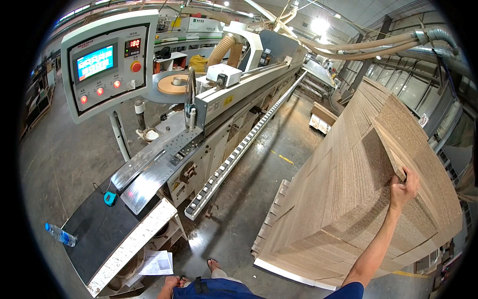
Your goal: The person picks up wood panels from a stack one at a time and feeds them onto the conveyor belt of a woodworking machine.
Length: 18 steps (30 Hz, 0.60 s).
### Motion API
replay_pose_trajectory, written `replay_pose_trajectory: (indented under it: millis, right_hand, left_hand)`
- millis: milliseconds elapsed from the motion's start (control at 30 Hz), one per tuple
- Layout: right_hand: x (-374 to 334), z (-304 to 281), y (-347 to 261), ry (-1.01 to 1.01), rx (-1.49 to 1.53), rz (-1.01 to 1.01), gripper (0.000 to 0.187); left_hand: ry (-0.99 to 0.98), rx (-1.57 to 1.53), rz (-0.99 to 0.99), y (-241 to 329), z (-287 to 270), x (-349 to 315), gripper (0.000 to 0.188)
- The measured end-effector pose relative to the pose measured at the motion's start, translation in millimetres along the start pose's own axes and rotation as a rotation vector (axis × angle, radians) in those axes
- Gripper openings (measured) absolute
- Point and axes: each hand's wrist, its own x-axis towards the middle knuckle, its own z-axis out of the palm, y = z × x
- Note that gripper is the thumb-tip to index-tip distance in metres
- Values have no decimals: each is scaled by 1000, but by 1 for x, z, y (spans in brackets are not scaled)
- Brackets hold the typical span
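My right hand (406, 188) reaches out to the right, its fingers closed on the edge of a particleboard panel (378, 149). That panel is tilted up from a tall stack of particleboard panels (323, 199), leaving a dark gap beneath its raised edge. Low in front of my body is my left hand (173, 282), with its fingers curled in. Whatever it may hold is hidden. Nearest to it are some printed paper sheets (157, 263) on the workbench's lower part.
A long edge-banding machine (234, 94) with a control panel (112, 65) runs away on the left. A roller rail (244, 149) sticks out along its side. The dark bench top (94, 244) bears a water bottle (60, 235) and a teal tape measure (110, 199). A pallet (271, 214) lies under the stack.
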Motion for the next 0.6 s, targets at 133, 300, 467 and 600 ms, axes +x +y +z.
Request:
replay_pose_trajectory:
  millis: [133,300,467,600]
  right_hand:
    - [0,0,0,3,-11,-8,36]
    - [-2,2,2,-21,-21,6,36]
    - [-4,3,6,-34,-14,38,36]
    - [-3,3,5,-30,-42,27,36]
  left_hand:
    - [-11,14,36,-10,-5,19,23]
    - [0,56,44,-17,-11,36,23]
    - [-27,39,35,-19,-10,38,25]
    - [-23,74,39,-16,-10,35,25]
